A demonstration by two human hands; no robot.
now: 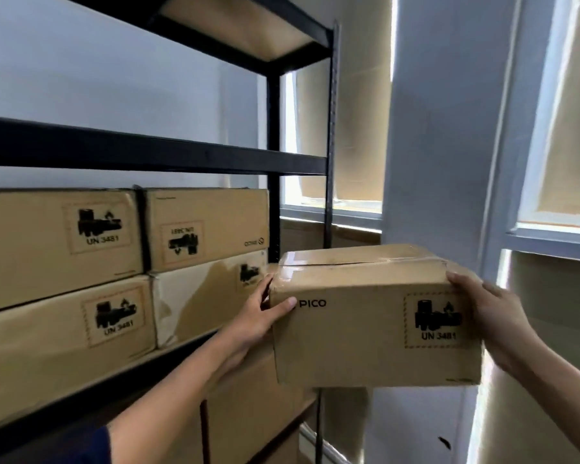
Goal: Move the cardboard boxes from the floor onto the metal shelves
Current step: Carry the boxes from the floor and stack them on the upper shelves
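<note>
Both hands are clamping one cardboard box point(375, 316) by its ends: left hand point(258, 321) wrapping the left corner, thumb lying on the front face; right hand point(493, 316) cupping the right end, fingers curling over the top edge. Box is hanging in air, level, just right of the metal shelves point(154, 152), off the end post. Stacked boxes point(121, 262) are filling the middle tier almost to the beam above. Judgement: a higher, open tier is looking likelier; lifting clear of the beam, keeping it flat, then sliding it in end-first.
</note>
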